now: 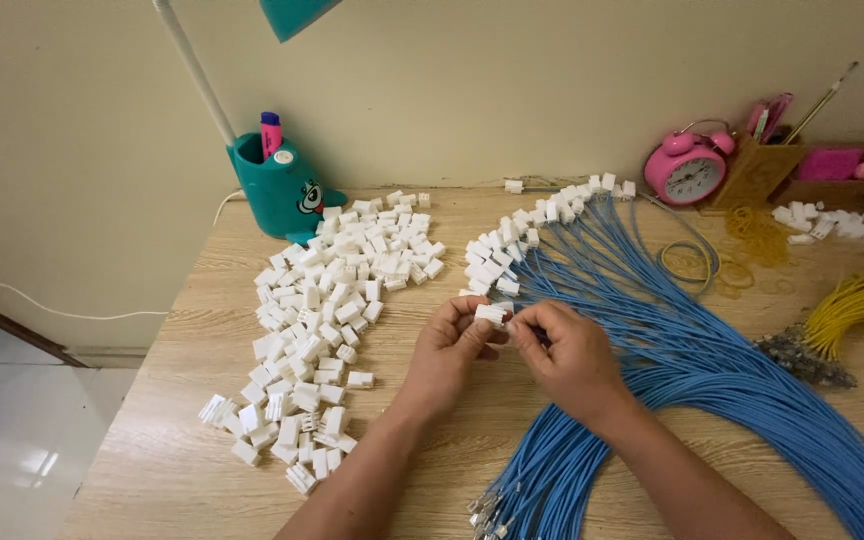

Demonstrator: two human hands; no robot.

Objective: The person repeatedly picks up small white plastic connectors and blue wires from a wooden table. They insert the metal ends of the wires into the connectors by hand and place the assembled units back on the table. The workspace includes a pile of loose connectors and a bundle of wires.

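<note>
White connector housing [490, 313] pinched in left hand [447, 350] fingertips, above the desk [152, 440] centre. Right hand [572, 355] is closed on a thin blue wire [514, 325] at the housing. Risk: terminal misaligned, half-seated. Sleeve drag could scatter the loose housing pile [327, 310] beside the blue wire bundle [692, 360].

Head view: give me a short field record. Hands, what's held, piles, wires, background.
left hand: pinches a white connector between fingertips
right hand: fingertips meet the connector from the other side; whether it grips a wire is hidden
connector pile: loose white housings, left of the hands
blue wires: large bundle right of the hands, far ends fitted with white housings
yellow wires: smaller bundle at right edge
table: light wood
background: teal lamp base, pink alarm clock
</note>
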